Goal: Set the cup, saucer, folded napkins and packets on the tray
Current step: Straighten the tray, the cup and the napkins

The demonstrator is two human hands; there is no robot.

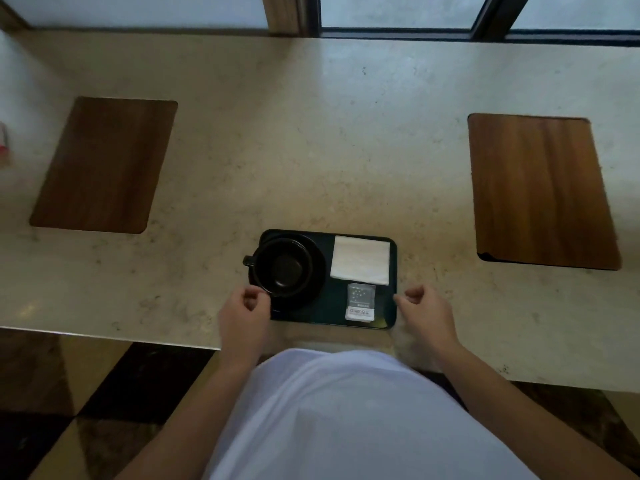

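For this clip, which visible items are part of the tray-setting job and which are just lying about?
Part of the job:
tray
cup
saucer
folded napkins
packets
left hand and right hand, at the tray's two ends

Just lying about:
left wooden mat
right wooden mat
pinkish object at the far left edge

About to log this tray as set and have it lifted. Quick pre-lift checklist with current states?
1. Cup seated on saucer: ok, handle points left.
2. Folded napkin on tray: ok, far right corner.
3. Packet on tray: ok, just in front of the napkin; count cannot tell.
4. Left hand at the tray's left edge: ok; grip cannot tell.
5. Right hand at the right edge: ok; grip cannot tell.
6. Cup empty: ok, dark interior looks dry.
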